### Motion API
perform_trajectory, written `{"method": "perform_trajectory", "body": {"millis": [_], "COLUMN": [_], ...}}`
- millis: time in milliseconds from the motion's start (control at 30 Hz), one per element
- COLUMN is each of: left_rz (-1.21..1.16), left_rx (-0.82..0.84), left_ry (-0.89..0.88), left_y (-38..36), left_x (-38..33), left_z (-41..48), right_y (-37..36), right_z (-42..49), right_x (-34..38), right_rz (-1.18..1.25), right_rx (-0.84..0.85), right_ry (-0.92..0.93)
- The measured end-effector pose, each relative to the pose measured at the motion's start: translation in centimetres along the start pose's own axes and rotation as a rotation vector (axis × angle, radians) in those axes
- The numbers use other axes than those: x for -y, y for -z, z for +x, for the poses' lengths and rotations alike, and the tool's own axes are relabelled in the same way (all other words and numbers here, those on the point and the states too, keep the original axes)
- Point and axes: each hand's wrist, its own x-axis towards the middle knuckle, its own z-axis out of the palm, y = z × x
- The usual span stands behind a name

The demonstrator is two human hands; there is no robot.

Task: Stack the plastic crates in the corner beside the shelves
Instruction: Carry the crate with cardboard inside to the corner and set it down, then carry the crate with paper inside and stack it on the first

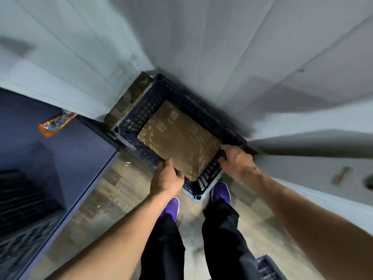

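Note:
A dark blue plastic crate [141,116] with perforated walls sits in the corner where two grey walls meet, a sheet of brown cardboard [177,138] lying in its bottom. My left hand [166,178] grips the near rim on the left side. My right hand [237,160] grips the near rim on the right side. A paler rim of something under the crate shows at its near corner [196,197]; I cannot tell if that is a second crate. Another dark crate's corner [268,267] shows at the bottom right, on the floor.
A blue shelf unit [60,158] stands on the left with an orange-and-clear wrapped item [55,124] on it. Grey wall panels close in behind and to the right, with a grey pipe [312,146]. My feet in purple shoes [221,191] stand on the tiled floor right at the crate.

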Motion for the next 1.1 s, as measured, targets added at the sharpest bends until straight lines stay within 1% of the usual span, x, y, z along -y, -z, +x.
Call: {"method": "perform_trajectory", "body": {"millis": [100, 267, 333, 367, 467, 633, 767, 967, 1100], "left_rz": [0.122, 0.294, 0.360, 0.401, 0.502, 0.655, 0.783, 0.945, 1.039], "left_rx": [0.032, 0.101, 0.113, 0.123, 0.160, 0.233, 0.304, 0.352, 0.403], "left_ry": [-0.100, -0.244, -0.279, -0.295, -0.353, -0.518, -0.619, -0.722, -0.769], "left_y": [0.7, 2.0, 2.1, 1.8, 0.1, -5.3, -10.6, -17.6, -22.1], "left_x": [0.9, 2.5, 2.7, 2.7, 2.4, 1.9, 3.1, 7.3, 11.2], "left_z": [-1.1, -3.5, -4.4, -5.0, -6.9, -11.1, -15.1, -21.8, -28.3], "right_y": [-1.4, -5.8, -7.3, -8.1, -10.3, -14.6, -19.0, -27.8, -34.8], "right_z": [-3.2, -8.5, -11.0, -12.4, -16.2, -21.9, -27.5, -36.4, -43.5], "right_x": [-0.6, -2.2, -2.5, -2.8, -4.1, -8.0, -11.1, -15.2, -17.4], "right_rz": [0.039, 0.195, 0.317, 0.358, 0.470, 0.610, 0.726, 0.862, 0.946], "right_rx": [-0.054, -0.075, -0.083, -0.110, -0.120, -0.161, -0.226, -0.310, -0.348], "right_ry": [-0.081, -0.181, -0.246, -0.268, -0.346, -0.460, -0.538, -0.629, -0.704]}}
